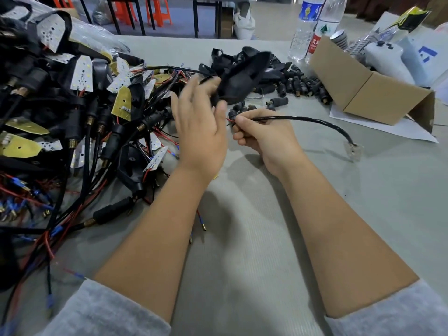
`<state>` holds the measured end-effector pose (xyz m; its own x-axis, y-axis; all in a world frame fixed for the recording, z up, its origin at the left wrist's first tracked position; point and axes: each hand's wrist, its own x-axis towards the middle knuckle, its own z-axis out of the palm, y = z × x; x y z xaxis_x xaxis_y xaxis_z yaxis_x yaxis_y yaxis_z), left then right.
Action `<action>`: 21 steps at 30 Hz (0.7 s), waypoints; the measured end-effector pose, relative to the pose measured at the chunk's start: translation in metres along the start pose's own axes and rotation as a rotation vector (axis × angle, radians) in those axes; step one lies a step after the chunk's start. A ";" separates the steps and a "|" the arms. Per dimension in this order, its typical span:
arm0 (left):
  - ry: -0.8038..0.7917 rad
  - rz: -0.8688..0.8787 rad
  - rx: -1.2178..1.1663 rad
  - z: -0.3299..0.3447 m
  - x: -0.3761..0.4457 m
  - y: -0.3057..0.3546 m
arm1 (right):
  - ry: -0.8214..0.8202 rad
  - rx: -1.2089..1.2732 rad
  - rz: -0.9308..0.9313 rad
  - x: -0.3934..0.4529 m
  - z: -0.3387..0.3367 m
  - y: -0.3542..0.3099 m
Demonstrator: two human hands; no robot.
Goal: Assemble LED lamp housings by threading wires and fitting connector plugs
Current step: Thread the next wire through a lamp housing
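The left hand (pixel 198 122) grips a black lamp housing (pixel 242 78) just above the right hand (pixel 261 137), which pinches a black cable (pixel 315 121), red wire tips (pixel 230 120) pointing left toward the housing.

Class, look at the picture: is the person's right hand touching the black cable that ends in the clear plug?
Touching. The head view shows the right hand with its fingers curled round the black cable near its red-wired end; the clear plug lies on the table, away from the hand.
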<state>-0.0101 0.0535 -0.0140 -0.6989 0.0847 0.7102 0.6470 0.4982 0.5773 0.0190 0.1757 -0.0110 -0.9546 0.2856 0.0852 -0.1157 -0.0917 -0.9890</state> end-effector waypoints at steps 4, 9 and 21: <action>-0.113 0.041 0.170 0.006 -0.004 -0.001 | -0.087 0.085 0.025 -0.002 0.000 -0.003; -0.111 -0.107 0.104 0.001 -0.004 -0.001 | -0.099 0.212 0.042 -0.002 0.001 -0.004; -0.146 -0.195 -0.044 0.002 -0.002 -0.006 | -0.144 0.173 0.071 -0.001 0.014 0.004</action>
<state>-0.0130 0.0520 -0.0200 -0.8463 0.1160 0.5199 0.5061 0.4794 0.7170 0.0162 0.1619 -0.0133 -0.9898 0.1350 0.0450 -0.0808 -0.2725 -0.9588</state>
